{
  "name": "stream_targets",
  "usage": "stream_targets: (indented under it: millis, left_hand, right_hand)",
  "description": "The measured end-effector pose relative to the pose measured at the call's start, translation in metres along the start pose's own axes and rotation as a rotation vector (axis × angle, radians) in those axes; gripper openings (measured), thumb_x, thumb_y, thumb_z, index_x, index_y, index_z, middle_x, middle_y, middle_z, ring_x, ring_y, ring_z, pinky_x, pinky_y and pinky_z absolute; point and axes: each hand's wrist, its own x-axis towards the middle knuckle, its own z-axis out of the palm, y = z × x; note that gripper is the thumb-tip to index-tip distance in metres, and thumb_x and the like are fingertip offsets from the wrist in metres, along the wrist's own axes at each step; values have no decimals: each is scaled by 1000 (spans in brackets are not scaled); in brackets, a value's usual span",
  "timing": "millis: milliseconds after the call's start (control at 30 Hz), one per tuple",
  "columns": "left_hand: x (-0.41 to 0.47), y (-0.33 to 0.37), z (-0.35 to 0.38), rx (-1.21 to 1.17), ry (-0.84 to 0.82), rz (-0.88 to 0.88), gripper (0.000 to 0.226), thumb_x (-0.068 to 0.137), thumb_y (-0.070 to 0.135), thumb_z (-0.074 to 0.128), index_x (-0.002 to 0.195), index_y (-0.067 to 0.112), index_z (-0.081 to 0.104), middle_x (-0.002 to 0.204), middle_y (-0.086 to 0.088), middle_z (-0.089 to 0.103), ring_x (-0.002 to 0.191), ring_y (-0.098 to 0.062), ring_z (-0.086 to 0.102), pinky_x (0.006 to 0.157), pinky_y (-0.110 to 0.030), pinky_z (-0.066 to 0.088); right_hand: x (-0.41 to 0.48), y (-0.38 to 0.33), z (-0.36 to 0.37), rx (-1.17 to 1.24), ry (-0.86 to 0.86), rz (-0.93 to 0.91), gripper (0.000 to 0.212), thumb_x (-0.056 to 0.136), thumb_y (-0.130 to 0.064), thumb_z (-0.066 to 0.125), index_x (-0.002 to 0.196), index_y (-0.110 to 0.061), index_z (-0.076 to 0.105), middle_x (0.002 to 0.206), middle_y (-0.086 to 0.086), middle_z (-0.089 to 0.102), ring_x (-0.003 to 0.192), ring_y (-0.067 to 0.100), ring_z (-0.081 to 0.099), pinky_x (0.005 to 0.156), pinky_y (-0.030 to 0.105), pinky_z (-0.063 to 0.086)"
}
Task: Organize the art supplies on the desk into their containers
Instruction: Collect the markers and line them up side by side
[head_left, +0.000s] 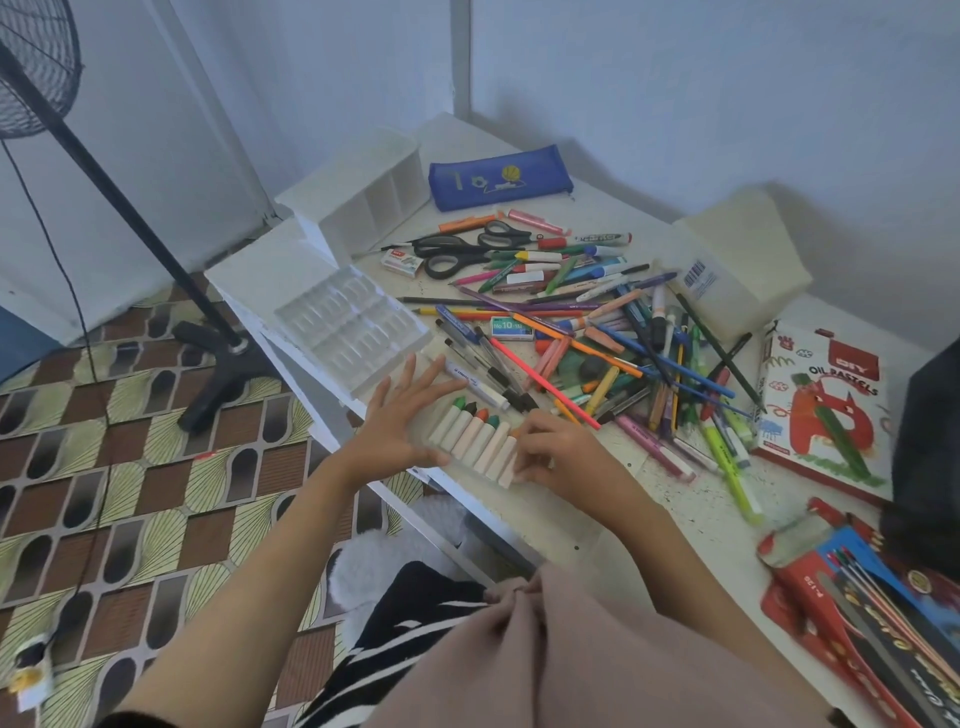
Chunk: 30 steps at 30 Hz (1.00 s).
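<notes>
- The row of pastels (475, 441) lies side by side on the table (670, 512), coloured tips pointing towards the pile, just inside the table's near left edge.
- The left hand (400, 428) is at the row's left end. Its grip is spread, fingers straight and fanned, with the thumb against the first pastel. Its wrist hangs out past the table edge.
- The right hand (553, 452) is at the row's right end, its grip pinching the last pastel with curled fingers.
- A clear plastic tray (348, 332) sits just beyond the left hand, along the same edge, one corner close to the fingertips.
- A white organizer (363, 195) stands at the far left corner, with a blue pencil case (498, 176) beside it.
- The pile of pens and pencils (608, 338) fills the middle of the table, its nearest pens touching the pastel tips.
- The scissors (462, 249) lie at the pile's far side.
- The oil pastels box (823, 410) lies flat to the right of the pile.
- A bare strip of table runs to the right of the right forearm, between it and the pile.
</notes>
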Motion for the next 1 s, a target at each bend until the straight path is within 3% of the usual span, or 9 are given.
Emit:
stream_targets:
  millis: [100,233,367,500,667,767,833,900,1000]
  left_hand:
    - [-1,1,0,-5,0,-4,86,58,67,59,137,50,30,156,22,1,141,0,-21,111,-34,-18]
    - [-1,3,-1,-2,0,-4,86,57,66,58,137,49,30,157,19,1,141,-2,-21,112,-36,-18]
    - [-2,3,-1,-11,2,5,87,54,75,55,135,53,28,157,19,1,142,-2,-21,112,-37,-18]
    - [-1,5,-1,-9,-6,-10,89,52,80,54,133,55,27,157,19,-1,142,-4,-21,114,-42,-17]
    - [-1,1,0,-37,13,33,94,49,96,40,135,60,28,156,22,-2,141,-2,-22,111,-37,-19]
    - [-1,2,-1,-29,0,23,91,52,89,48,134,62,22,156,23,-3,140,-1,-24,112,-40,-19]
    - [-1,5,-2,-29,-2,-8,85,55,69,56,135,60,27,156,23,-3,140,-1,-24,114,-45,-18]
    - [0,7,-4,-28,-3,-38,83,55,57,56,134,56,32,156,23,-2,140,-1,-24,114,-45,-18]
    - [0,7,-4,-26,-12,-42,84,55,56,56,135,52,32,156,21,-2,140,-1,-25,113,-42,-19]
  right_hand:
    - [3,4,-2,-12,-59,14,16,70,3,74,69,-6,62,87,-1,52,73,13,50,68,25,47]
    - [6,5,-4,-13,-109,38,10,76,0,71,77,-8,66,87,-8,47,76,5,48,69,11,40]
    - [17,2,-19,70,-160,52,7,77,-5,73,81,-8,68,80,-15,49,73,-1,50,69,9,42]
    - [49,10,-55,82,-47,81,1,82,-16,69,81,-15,70,81,-11,60,76,0,54,72,16,47]
    - [116,51,-86,-202,192,271,10,86,-6,62,88,-9,71,93,5,66,84,17,60,81,32,47]
    - [152,69,-94,-274,218,298,19,89,-3,54,97,-9,70,105,9,68,90,22,63,85,34,49]
    - [170,75,-92,-346,161,294,20,90,-3,53,101,-10,69,106,11,68,93,25,64,86,36,50]
    - [182,75,-89,-422,96,268,15,89,-6,55,95,-14,67,105,10,66,89,26,63,80,37,52]
    - [189,73,-83,-513,36,220,2,89,-17,61,90,-19,62,102,3,59,85,24,61,66,30,45]
